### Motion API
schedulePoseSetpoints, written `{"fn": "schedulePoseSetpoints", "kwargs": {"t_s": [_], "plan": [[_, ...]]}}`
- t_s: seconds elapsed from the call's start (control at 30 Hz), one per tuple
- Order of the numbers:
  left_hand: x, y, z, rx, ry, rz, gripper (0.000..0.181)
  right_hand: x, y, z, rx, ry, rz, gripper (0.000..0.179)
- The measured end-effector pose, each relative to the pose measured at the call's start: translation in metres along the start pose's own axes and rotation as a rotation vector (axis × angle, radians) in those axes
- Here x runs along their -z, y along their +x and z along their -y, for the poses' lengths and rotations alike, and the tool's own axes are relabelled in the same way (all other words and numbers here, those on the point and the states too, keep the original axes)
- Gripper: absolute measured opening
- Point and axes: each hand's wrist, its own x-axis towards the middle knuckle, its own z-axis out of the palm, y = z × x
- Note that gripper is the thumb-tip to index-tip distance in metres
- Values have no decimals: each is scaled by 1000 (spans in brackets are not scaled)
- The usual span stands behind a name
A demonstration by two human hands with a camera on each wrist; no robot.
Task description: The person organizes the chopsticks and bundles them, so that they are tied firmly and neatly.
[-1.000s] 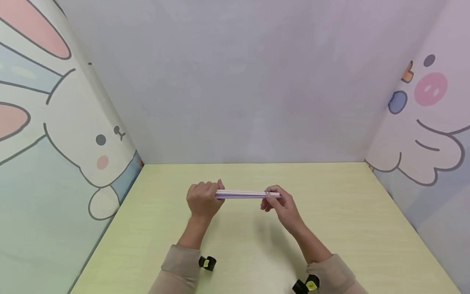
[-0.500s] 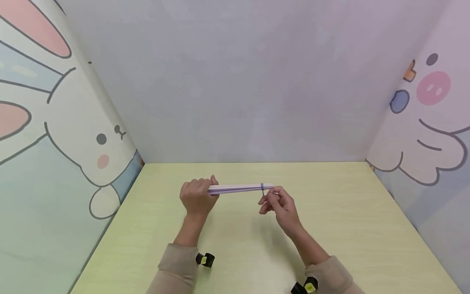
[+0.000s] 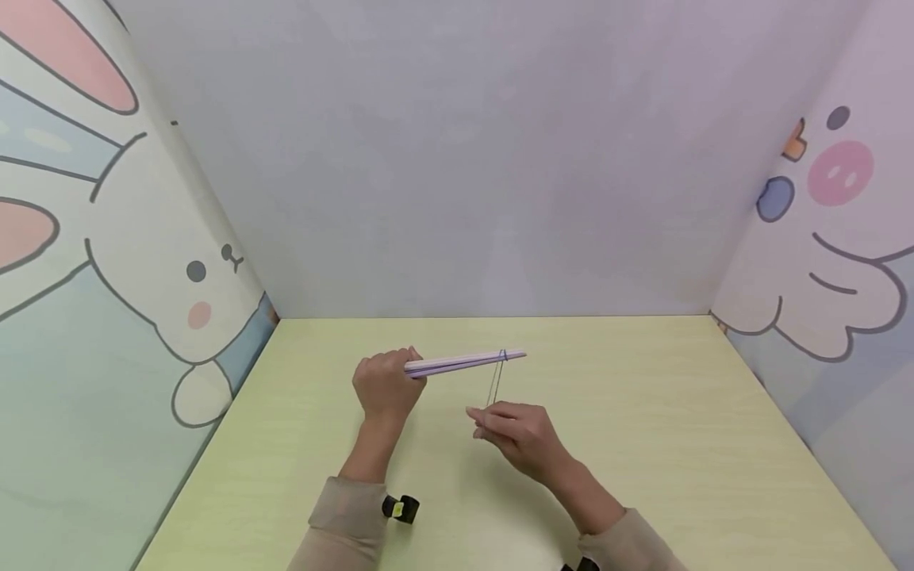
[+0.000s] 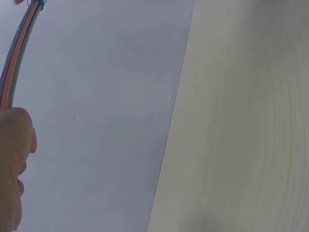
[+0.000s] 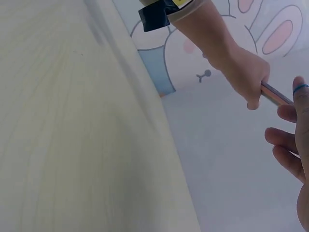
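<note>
My left hand (image 3: 386, 386) grips one end of a bundle of slim white and purple sticks (image 3: 457, 363), held slanting slightly upward to the right above the table. Their exact kind is unclear. Near the free end a thin blue rubber band (image 3: 504, 355) is wrapped round the sticks. Two strands of it stretch down to my right hand (image 3: 521, 436), whose fingers hold the loop below the bundle. In the right wrist view the blue band (image 5: 300, 87) lies across a fingertip. The left wrist view shows the left hand (image 4: 13, 159) round the sticks (image 4: 18, 53).
A pale yellow wooden table (image 3: 643, 428) lies beneath both hands. Behind it rises a plain grey wall panel (image 3: 485, 174). Side panels carry a cartoon rabbit (image 3: 164, 262) and a cartoon pig (image 3: 835, 206). A black wrist camera (image 3: 401, 509) sits at the left cuff.
My right hand has left the sticks' free end and moved down and left, drawing the rubber band out into a long loop. The bundle's free end now tilts upward.
</note>
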Motion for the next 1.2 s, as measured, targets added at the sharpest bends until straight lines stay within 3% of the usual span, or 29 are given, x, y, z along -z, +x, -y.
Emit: {"fn": "schedulePoseSetpoints", "kwargs": {"t_s": [0.13,0.2,0.33,0.5,0.67,0.8,0.93,1.2], "plan": [[0,0,0,19,-9,10,35,-9,-4,5,-58,16,-70,37],[0,1,-1,21,-12,8,35,-14,-8,9,-145,89,-115,47],[2,3,-3,10,0,-1,35,-15,-10,25,-419,333,-209,65],[7,6,-4,-1,26,-20,35,-12,-3,42,-770,546,-330,63],[9,6,-8,-29,12,-46,36,-10,3,40,-971,642,-366,58],[9,4,-9,-33,8,-57,36,-7,2,32,-1035,636,-318,57],[8,2,-8,-27,16,-38,36,-2,0,22,-1086,649,-367,54],[6,0,-9,-67,23,-30,35,8,-5,10,-1050,886,-457,44]]}}
